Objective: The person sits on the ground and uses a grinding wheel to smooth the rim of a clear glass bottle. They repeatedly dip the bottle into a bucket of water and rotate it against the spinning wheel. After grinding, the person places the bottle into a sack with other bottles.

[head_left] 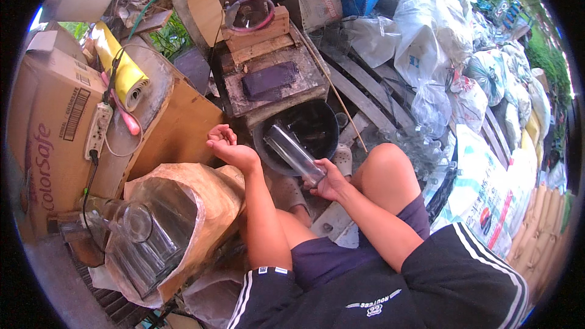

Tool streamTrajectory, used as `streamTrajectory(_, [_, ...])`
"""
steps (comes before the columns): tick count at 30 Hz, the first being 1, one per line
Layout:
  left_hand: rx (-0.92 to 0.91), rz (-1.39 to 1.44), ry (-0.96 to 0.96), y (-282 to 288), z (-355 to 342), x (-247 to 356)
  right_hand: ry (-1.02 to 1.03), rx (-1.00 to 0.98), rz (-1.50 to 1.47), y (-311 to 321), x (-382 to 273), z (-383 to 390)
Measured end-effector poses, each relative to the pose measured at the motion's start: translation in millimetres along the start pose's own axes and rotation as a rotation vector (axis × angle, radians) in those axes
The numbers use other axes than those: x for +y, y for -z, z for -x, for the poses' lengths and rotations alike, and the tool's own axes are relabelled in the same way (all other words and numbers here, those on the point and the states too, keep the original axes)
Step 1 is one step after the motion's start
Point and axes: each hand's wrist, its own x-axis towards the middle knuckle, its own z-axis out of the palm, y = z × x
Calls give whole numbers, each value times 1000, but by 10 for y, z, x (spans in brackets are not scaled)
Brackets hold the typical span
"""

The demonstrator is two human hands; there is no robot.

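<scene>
My right hand is closed around the lower end of a clear glass cylinder. The cylinder tilts up and to the left, its far end over a round black tub between my legs. Dark contents in the tub cannot be made out. My left hand is raised to the left of the tub, palm up, with its fingers loosely curled and nothing visible in them. Beside my left forearm stands a brown paper sack, its mouth wide, with several clear glass vessels inside.
Beyond the tub, a worn stand bears a dark block and a pink-rimmed round piece. A thin stick leans beside it. At left are a cardboard box and power strip; filled plastic bags crowd the right.
</scene>
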Motion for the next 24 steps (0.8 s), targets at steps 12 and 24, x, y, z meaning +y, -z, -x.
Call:
streamTrajectory(12, [72,58,28,110,-93,15,-192,-701,-306,347,88,40])
streamTrajectory(24, [156,140,9,101,-115,83,161,-136,154,125,-104,-1])
